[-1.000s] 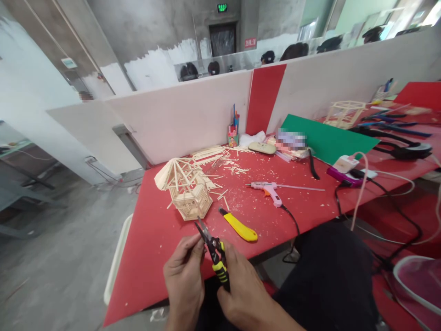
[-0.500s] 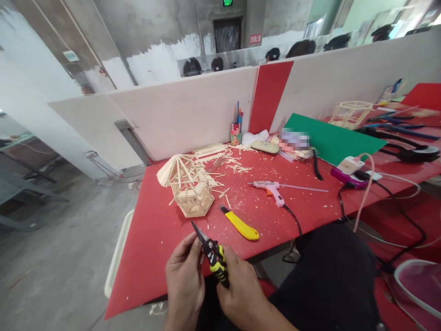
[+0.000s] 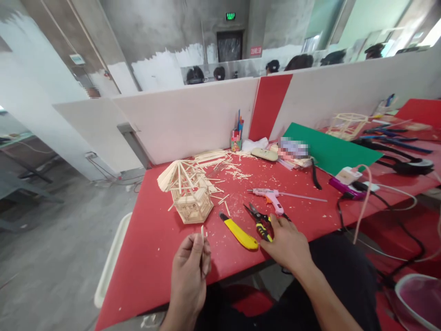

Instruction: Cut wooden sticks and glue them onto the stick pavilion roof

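Rightward since the earlier frame, I have the right hand (image 3: 287, 241) and the snips (image 3: 259, 218) just right of the yellow knife (image 3: 240, 233); it curls loosely over their handles, how firmly I cannot tell. Left of the knife, the left hand (image 3: 190, 266) tightly pinches a wooden stick (image 3: 202, 234); farther back, a slatted model (image 3: 189, 204) stands.

The place looked like a shared craft workshop in a roughly finished building. A red tabletop (image 3: 144, 271) carried a glue gun (image 3: 273, 198), a yellow knife (image 3: 240, 233), cutters (image 3: 259, 219), loose wooden sticks (image 3: 211, 158) and a small stick-built house (image 3: 193, 207). Beyond a white partition (image 3: 186, 122) showed a row of people's heads (image 3: 273, 66). Behind them, a grey wall (image 3: 165, 25) bore patchy white paint (image 3: 155, 76), and a green exit sign (image 3: 230, 16) glowed above a dark doorway (image 3: 229, 47).
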`<action>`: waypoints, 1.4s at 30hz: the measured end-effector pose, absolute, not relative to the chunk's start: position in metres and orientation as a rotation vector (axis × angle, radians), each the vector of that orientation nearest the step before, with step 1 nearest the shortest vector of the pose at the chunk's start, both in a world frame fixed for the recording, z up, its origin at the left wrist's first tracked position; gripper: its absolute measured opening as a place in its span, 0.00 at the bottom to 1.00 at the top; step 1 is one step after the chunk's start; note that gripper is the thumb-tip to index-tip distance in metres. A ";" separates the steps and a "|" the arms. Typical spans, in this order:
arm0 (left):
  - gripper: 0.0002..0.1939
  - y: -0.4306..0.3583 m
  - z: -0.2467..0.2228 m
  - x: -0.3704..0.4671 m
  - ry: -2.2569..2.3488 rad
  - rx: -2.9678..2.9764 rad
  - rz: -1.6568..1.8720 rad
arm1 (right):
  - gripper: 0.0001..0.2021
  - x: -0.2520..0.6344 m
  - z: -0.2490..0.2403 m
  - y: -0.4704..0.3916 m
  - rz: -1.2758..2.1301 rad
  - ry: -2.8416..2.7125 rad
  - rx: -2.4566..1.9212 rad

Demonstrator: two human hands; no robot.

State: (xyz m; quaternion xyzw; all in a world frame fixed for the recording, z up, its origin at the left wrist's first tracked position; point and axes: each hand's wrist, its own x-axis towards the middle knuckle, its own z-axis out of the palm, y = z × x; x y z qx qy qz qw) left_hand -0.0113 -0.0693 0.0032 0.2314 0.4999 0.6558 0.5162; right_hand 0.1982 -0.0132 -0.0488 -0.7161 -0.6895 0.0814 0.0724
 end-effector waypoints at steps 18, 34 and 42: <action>0.18 -0.062 0.007 -0.040 1.229 0.631 1.388 | 0.13 0.076 0.043 0.008 0.856 -1.671 -0.956; 0.17 0.006 0.031 -0.085 1.212 0.613 1.653 | 0.20 0.042 0.061 0.051 -0.061 -2.188 -0.915; 0.18 0.013 0.032 -0.087 1.206 0.583 1.636 | 0.20 0.035 0.063 0.058 -0.084 -2.237 -0.962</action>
